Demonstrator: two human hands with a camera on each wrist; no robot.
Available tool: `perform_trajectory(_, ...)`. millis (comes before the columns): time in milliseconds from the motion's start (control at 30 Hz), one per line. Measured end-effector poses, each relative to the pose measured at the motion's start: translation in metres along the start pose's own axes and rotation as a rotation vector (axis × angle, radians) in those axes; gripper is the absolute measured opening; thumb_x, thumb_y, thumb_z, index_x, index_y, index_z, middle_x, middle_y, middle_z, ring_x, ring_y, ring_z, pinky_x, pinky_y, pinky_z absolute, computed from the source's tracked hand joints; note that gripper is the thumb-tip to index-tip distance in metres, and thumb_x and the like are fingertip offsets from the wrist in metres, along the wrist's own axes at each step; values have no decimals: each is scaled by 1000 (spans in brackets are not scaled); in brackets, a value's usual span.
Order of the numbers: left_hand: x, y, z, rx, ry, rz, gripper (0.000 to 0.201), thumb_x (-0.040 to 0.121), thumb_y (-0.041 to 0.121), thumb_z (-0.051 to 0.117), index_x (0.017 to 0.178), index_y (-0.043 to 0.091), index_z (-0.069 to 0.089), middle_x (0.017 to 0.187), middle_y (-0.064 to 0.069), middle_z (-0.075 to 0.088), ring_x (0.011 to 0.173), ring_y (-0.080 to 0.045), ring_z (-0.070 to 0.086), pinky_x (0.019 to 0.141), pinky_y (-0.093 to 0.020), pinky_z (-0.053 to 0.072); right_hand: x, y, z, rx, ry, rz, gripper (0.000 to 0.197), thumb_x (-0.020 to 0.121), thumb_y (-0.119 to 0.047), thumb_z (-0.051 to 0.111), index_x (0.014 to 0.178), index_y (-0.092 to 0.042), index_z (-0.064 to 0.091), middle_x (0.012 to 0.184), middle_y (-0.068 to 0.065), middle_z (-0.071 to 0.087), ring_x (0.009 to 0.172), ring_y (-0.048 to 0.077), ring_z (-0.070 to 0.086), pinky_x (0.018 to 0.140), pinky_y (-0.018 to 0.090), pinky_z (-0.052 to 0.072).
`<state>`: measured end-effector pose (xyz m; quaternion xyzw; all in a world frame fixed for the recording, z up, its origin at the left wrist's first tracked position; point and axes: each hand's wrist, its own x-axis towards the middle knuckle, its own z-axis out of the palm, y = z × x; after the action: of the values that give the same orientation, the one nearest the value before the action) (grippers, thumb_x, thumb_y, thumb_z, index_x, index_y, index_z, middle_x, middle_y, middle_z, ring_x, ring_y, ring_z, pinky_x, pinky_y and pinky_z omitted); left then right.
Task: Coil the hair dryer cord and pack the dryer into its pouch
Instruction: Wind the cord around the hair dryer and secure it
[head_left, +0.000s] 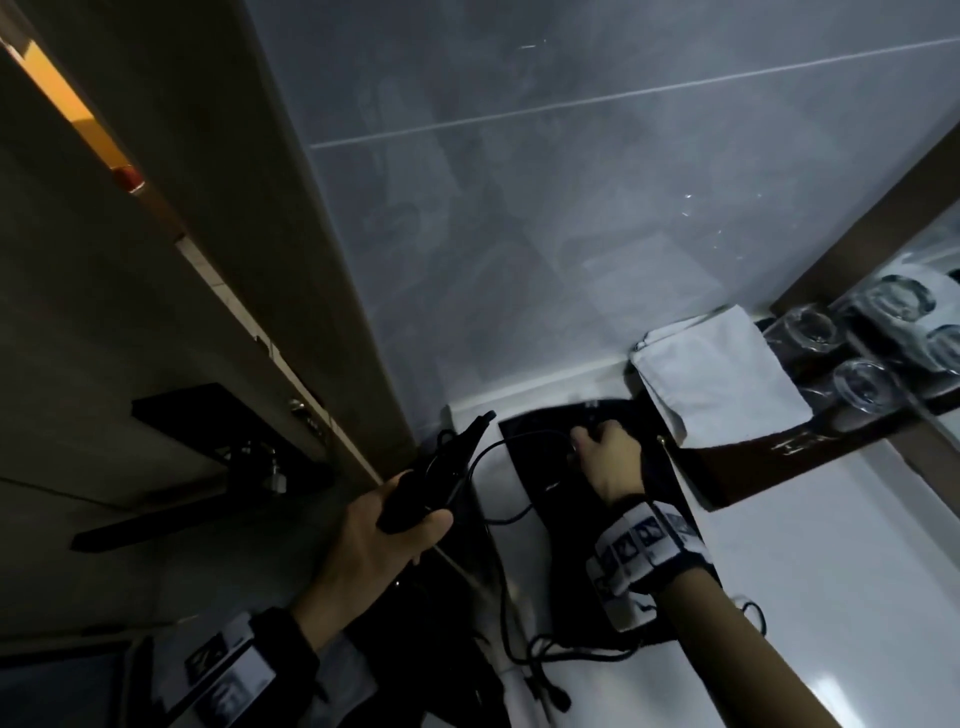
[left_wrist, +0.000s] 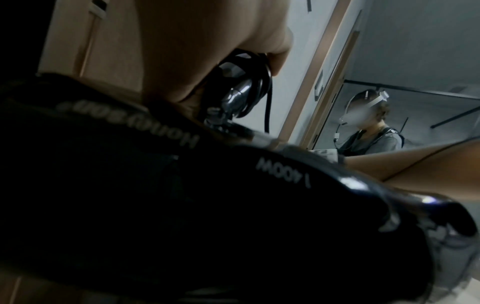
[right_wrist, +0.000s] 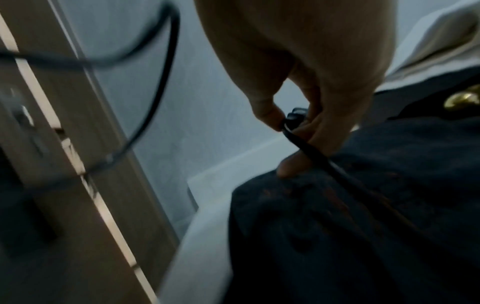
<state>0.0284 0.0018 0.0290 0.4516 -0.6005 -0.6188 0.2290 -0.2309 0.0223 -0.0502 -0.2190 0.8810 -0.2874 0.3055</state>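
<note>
My left hand grips a black hair dryer by its body, out past the counter's left edge. In the left wrist view the dryer fills the frame, and several turns of cord are wound near its handle. The black cord arcs from the dryer to my right hand. That hand pinches the cord between thumb and fingers just above a flat black fabric pouch. The pouch lies on the white counter. More cord trails down to the plug.
A white cloth bag lies on a dark brown tray at the back right, beside upturned glasses and a mirror. A grey tiled wall stands behind, and a door with its frame is to the left. A person's reflection shows.
</note>
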Motion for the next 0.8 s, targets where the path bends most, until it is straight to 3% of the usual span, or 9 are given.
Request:
perform_trajectory(100,4,7,3,-17,-10,-38,39,48,51,64,53,14,53,50,-12,51,50,-22,50,56,-28,42,-14,2,-22,457,16,45,14,90,-13,51,90,0,56,64,11,67,52,16,59,50,20,47)
perform_trajectory(167,7,14,6,-12,-42,-42,44,50,52,61,51,9,53,49,-12,52,48,-20,52,56,-26,44,-25,-1,-44,649,-4,12,13,92,-8,47,83,-2,55,59,7,57,46,12,50,40,15,40)
perform_trajectory(300,12,29,13,-35,-85,-59,33,56,44,62,54,12,57,53,-14,55,52,-22,55,60,-27,45,-63,-17,-87,781,-61,-191,21,95,-14,50,77,-8,57,63,10,51,38,6,35,40,16,29)
perform_trajectory(467,16,36,22,-105,-75,-42,15,82,12,67,73,5,58,62,-16,53,60,-27,52,62,-31,44,-118,-40,-123,787,-181,-446,14,95,-7,47,104,-8,58,72,10,58,43,7,37,40,10,33)
perform_trajectory(533,15,38,25,-117,-104,-29,12,83,12,65,84,2,59,67,-15,54,64,-26,53,59,-26,46,-133,-46,-129,729,-245,-522,29,94,-4,47,98,-27,65,72,16,53,47,9,39,45,10,35)
perform_trajectory(600,13,41,27,-106,-149,12,14,81,16,69,90,6,62,74,-13,57,70,-21,57,61,-20,47,-144,-50,-128,636,-266,-571,38,92,-6,52,79,-40,64,66,7,49,49,7,40,47,9,35)
perform_trajectory(667,11,46,29,-95,-220,46,16,77,21,71,88,13,63,78,-9,57,73,-17,57,66,-22,47,-151,-54,-123,603,-248,-572,15,84,-14,63,88,-27,61,63,-5,46,55,5,44,53,8,39)
perform_trajectory(733,9,51,33,-95,-305,65,19,71,27,69,87,19,64,81,-5,58,77,-13,57,72,-24,46,-153,-56,-115,587,-231,-601,29,74,-16,70,96,-8,52,67,-5,49,64,6,47,62,11,44)
perform_trajectory(800,8,54,37,-120,-342,55,23,66,29,69,88,27,64,82,-4,61,77,-12,59,73,-24,47,-156,-61,-110,559,-225,-639,35,72,-18,71,100,-6,54,68,-11,56,64,6,50,63,15,47)
